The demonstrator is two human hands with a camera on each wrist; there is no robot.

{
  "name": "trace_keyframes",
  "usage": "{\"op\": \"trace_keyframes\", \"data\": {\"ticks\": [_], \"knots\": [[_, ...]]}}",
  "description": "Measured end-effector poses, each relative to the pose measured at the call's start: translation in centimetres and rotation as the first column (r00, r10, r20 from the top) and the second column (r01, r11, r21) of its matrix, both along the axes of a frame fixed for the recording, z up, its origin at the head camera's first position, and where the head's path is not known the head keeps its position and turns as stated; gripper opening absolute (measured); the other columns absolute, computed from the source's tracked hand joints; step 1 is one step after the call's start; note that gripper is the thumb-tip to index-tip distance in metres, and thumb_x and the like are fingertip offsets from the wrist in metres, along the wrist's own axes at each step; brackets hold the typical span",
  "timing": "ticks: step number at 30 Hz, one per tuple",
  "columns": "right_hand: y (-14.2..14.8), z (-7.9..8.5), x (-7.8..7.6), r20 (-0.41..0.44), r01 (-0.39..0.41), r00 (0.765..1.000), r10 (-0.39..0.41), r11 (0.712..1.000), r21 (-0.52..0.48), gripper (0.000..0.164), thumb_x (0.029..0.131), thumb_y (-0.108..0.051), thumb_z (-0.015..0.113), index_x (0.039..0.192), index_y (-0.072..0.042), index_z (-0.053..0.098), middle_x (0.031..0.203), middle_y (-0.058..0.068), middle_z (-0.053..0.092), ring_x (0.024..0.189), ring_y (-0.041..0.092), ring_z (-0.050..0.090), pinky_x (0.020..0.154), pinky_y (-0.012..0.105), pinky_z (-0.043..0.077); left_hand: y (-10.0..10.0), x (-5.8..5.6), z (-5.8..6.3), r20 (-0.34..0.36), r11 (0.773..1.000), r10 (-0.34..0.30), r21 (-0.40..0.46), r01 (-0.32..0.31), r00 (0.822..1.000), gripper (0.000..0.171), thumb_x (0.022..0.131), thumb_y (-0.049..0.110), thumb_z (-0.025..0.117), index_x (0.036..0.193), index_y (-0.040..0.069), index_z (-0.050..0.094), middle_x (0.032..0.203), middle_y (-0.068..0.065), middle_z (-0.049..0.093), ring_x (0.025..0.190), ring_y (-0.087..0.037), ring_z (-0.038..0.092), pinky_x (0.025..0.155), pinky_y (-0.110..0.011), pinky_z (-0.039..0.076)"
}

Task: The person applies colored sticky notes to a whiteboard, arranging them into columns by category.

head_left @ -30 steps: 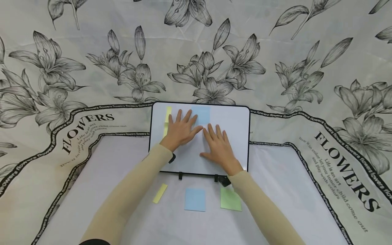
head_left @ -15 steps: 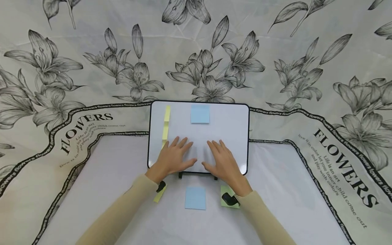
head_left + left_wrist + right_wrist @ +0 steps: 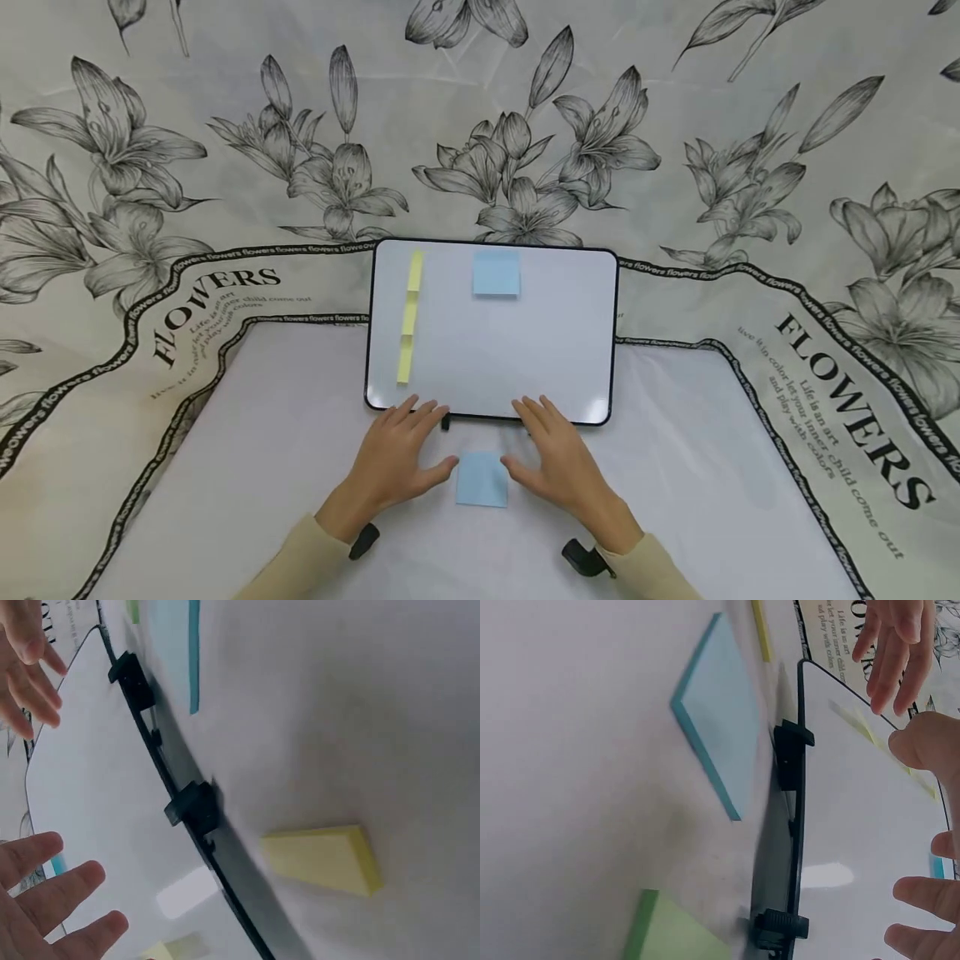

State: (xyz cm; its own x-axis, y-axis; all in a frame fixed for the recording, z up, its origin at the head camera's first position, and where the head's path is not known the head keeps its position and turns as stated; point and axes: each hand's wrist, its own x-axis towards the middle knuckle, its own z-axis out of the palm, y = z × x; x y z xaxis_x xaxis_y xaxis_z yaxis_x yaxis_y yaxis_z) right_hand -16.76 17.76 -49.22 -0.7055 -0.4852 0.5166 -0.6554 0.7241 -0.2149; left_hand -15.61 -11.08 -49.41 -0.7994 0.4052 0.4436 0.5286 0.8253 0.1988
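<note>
My left hand (image 3: 393,462) hovers with fingers extended near the lower left edge of the whiteboard (image 3: 532,350). My right hand (image 3: 566,467) is held likewise at the lower right, and neither grips anything. Three narrow yellow sticky notes (image 3: 409,317) run down the board's left side. A blue sticky note (image 3: 496,273) is stuck near its top middle. Between the thumbs, a pad of blue sticky notes (image 3: 482,481) lies on the table. The left wrist view shows a narrow yellow sticky pad (image 3: 319,859), and the right wrist view a green one (image 3: 675,934); the hands hide both from the head view.
Black clip feet (image 3: 196,808) hold the board's lower edge, and it leans up from the white tablecloth (image 3: 285,417). Behind it hangs a cloth printed with flowers (image 3: 517,150). Black wrist cameras (image 3: 585,558) sit under both wrists.
Both hands have come down off the board toward the person and moved slightly apart. The yellow notes and blue note on the board are now uncovered; the yellow and green pads have become hidden.
</note>
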Motion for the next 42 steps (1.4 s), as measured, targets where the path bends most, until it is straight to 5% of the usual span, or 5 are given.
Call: {"op": "trace_keyframes", "data": {"ticks": [6, 14, 24, 32, 42], "knots": [[0.4, -1.2, 2.4, 0.039, -0.032, 0.999, 0.032, 0.999, 0.011, 0.087, 0.075, -0.037, 0.089, 0.146, -0.002, 0.054, 0.145, 0.022, 0.059, 0.134, 0.051, 0.054, 0.101, 0.061, 0.052, -1.0, 2.6, -1.3, 0.124, 0.998, 0.061, 0.015, -0.063, 0.990, 0.079, 0.086, 0.065, 0.068, 0.148, 0.017, 0.056, 0.148, -0.008, 0.060, 0.142, -0.040, 0.050, 0.108, -0.065, 0.043], [1.1, -2.7, 5.8, 0.099, 0.006, 0.995, -0.011, 0.999, 0.050, 0.092, 0.075, -0.045, 0.089, 0.148, -0.004, 0.053, 0.151, 0.018, 0.055, 0.137, 0.049, 0.052, 0.101, 0.057, 0.053, -1.5, 5.8, -2.4, 0.287, 0.995, 0.100, -0.050, -0.089, 0.953, 0.095, 0.085, 0.076, 0.063, 0.159, 0.021, 0.041, 0.162, -0.008, 0.045, 0.154, -0.042, 0.031, 0.118, -0.071, 0.026], [1.6, -3.0, 7.2, 0.153, 0.025, 0.987, -0.043, 0.992, 0.120, 0.094, 0.075, -0.054, 0.087, 0.149, -0.007, 0.053, 0.151, 0.016, 0.055, 0.139, 0.045, 0.052, 0.102, 0.055, 0.053, -2.6, 7.7, -2.6, 0.248, 0.992, 0.097, -0.102, -0.074, 0.964, 0.094, 0.085, 0.077, 0.062, 0.157, 0.020, 0.044, 0.159, -0.008, 0.049, 0.149, -0.041, 0.041, 0.114, -0.071, 0.032], [0.8, -3.7, 6.4, 0.179, 0.013, 0.983, -0.034, 0.993, 0.119, 0.092, 0.077, -0.051, 0.087, 0.151, -0.008, 0.051, 0.152, 0.012, 0.056, 0.141, 0.040, 0.051, 0.103, 0.052, 0.053, -3.2, 8.2, -2.8, 0.248, 0.987, 0.156, -0.068, -0.144, 0.956, 0.089, 0.083, 0.074, 0.067, 0.152, 0.021, 0.052, 0.148, -0.004, 0.060, 0.142, -0.034, 0.052, 0.110, -0.063, 0.043], [-0.8, -4.2, 5.2, 0.181, -0.004, 0.983, -0.017, 0.993, 0.118, 0.086, 0.077, -0.044, 0.089, 0.146, -0.007, 0.055, 0.143, 0.010, 0.062, 0.137, 0.039, 0.056, 0.101, 0.049, 0.055, -4.1, 8.7, -2.8, 0.139, 0.985, 0.166, 0.026, -0.171, 0.976, 0.076, 0.080, 0.063, 0.078, 0.140, 0.018, 0.063, 0.134, 0.002, 0.070, 0.126, -0.031, 0.065, 0.094, -0.054, 0.056]]}}
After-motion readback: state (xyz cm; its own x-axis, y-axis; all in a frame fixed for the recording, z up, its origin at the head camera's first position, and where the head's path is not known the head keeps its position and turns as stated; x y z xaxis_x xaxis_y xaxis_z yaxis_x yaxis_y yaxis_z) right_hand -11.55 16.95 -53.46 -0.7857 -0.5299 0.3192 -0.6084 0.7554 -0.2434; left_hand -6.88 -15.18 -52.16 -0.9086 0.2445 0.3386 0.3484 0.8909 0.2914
